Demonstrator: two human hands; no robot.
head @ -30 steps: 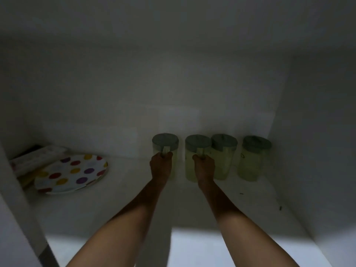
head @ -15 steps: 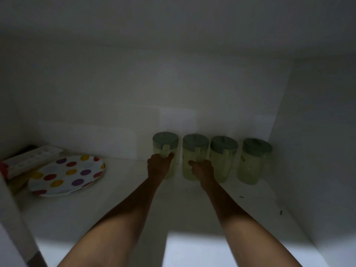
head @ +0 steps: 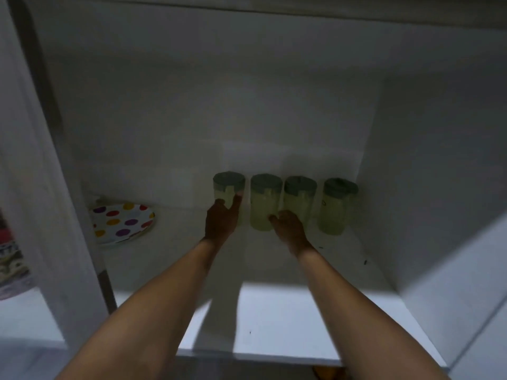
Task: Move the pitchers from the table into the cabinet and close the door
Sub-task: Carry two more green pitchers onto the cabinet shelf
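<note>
Pitchers (head: 282,204), four, are standing in a row at the cabinet's (head: 301,105) back. My left hand (head: 222,220) is touching one, fingers loose; my right hand (head: 289,229) is hanging curled, holding nothing. I'm thinking only the door is left.

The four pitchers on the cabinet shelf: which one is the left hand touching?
The leftmost pitcher, nearest the dotted plate. The left hand has its fingers against that pitcher's front. The right hand is low, by the second pitcher.
</note>
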